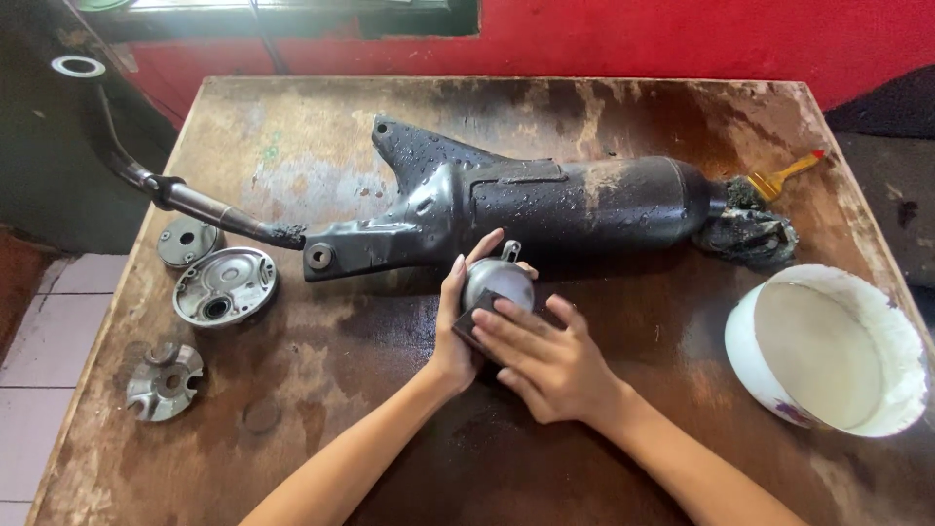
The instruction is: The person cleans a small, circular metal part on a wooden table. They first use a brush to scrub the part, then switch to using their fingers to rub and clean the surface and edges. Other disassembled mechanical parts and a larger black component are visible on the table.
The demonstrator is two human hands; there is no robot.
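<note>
Two hands close on a small rounded grey metal part [498, 281] just in front of the black exhaust muffler [545, 205]. The left hand [456, 326] cups its side, fingers curled together; the right hand [545, 360] lays flat, slightly spread fingers on a dark pad [474, 317] against it. Left of the muffler lie round metal discs [224, 285]; right of it, a white bucket [828, 346] and brush [779, 178].

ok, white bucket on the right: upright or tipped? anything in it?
Tipped. The white bucket lies on its side on the wooden table, mouth toward the camera. Only its bare pale bottom shows, so it looks empty.
</note>
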